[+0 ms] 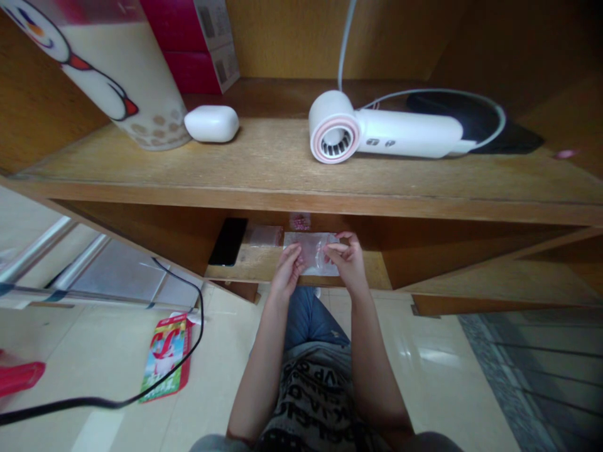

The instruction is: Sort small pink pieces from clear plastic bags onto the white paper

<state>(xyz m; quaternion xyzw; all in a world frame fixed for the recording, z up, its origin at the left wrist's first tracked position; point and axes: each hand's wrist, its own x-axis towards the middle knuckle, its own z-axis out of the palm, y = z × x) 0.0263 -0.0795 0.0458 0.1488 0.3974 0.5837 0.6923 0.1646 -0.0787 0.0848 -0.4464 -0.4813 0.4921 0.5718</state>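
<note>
My left hand [288, 269] pinches the left side of a small clear plastic bag [311, 250] over the lower shelf. At the bag's right side, my right hand [346, 256] has its thumb and fingers closed on the film. A white sheet [325, 270] lies under the bag and both hands. Just behind it sits a little packet of pink beads [300, 221]. More clear plastic bags [264, 236] lie flat to the left, beside a black phone [228, 242]. The bag's contents, if any, are too small to make out.
On the upper shelf [264, 169] stand a bubble tea cup [141, 81], a white earbud case [211, 123], pink boxes [198, 69] and a white handheld fan [386, 132] with its cable. A black cord [201, 314] hangs at left above a colourful package [166, 358] on the floor.
</note>
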